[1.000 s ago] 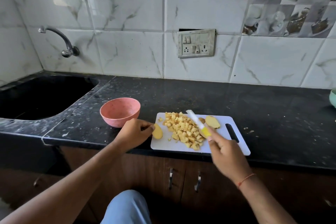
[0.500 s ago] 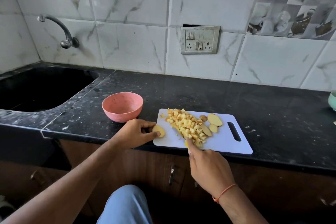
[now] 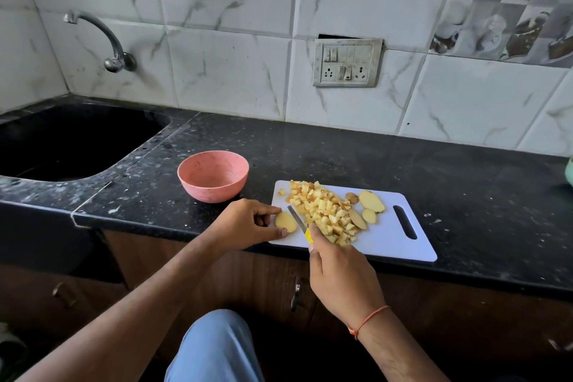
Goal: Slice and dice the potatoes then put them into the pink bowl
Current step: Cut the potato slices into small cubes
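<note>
A white cutting board point(image 3: 384, 239) lies on the black counter. A pile of diced potato point(image 3: 322, 211) covers its middle. Three potato slices point(image 3: 370, 201) lie to the right of the pile. At the board's left edge my left hand point(image 3: 245, 223) pinches a potato slice point(image 3: 285, 222) flat between forefinger and thumb. My right hand point(image 3: 338, 276) grips a knife with a yellow handle point(image 3: 297, 220), its blade angled down between that slice and the pile. The empty pink bowl point(image 3: 213, 175) stands just left of the board.
A black sink point(image 3: 62, 143) with a steel tap point(image 3: 105, 40) fills the far left. A switch and socket plate point(image 3: 347, 62) hangs on the tiled wall. The rim of a pale green dish point(image 3: 569, 170) shows at the right edge. Cabinet doors lie below the counter.
My right hand swung the knife from above the diced pile down to the board's left side, beside the slice. My left hand kept hold of that slice.
</note>
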`<state>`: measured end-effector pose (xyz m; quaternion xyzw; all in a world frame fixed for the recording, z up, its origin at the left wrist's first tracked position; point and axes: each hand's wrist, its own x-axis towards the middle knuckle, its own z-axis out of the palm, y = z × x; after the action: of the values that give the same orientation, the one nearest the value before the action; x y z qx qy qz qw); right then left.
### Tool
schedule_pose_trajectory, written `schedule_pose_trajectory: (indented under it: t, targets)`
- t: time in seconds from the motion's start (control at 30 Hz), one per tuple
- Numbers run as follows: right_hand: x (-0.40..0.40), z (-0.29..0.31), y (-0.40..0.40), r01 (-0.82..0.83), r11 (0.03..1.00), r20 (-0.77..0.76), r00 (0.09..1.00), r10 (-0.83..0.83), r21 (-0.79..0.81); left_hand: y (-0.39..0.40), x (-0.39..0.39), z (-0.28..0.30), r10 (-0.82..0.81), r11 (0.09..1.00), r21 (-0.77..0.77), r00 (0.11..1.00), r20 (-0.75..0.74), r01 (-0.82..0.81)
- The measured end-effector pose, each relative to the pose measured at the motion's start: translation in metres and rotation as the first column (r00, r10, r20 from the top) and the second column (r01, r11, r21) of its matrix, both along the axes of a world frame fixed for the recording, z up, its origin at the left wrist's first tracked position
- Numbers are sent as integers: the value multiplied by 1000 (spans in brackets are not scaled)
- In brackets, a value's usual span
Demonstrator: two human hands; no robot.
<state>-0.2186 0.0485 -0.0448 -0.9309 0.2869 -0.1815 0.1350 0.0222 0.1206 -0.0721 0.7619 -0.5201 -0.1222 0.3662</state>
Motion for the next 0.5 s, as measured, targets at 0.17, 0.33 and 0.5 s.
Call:
schedule_pose_trajectory:
  t: [0.17,0.33,0.5]
  targets:
    - [8,-1,6,-3,998,-42,999,1,-58,-1,-1,1,-18,1000,1,999,-40,18]
    - [20,-1,6,-11,994,-135,991,-5,-111,-3,0,2,-22,1000,-2,996,-89,22]
    - [32,-2,0,-20,994,-181,983,0,-109,-2,-3,2,23,1000,3,998,-54,-23]
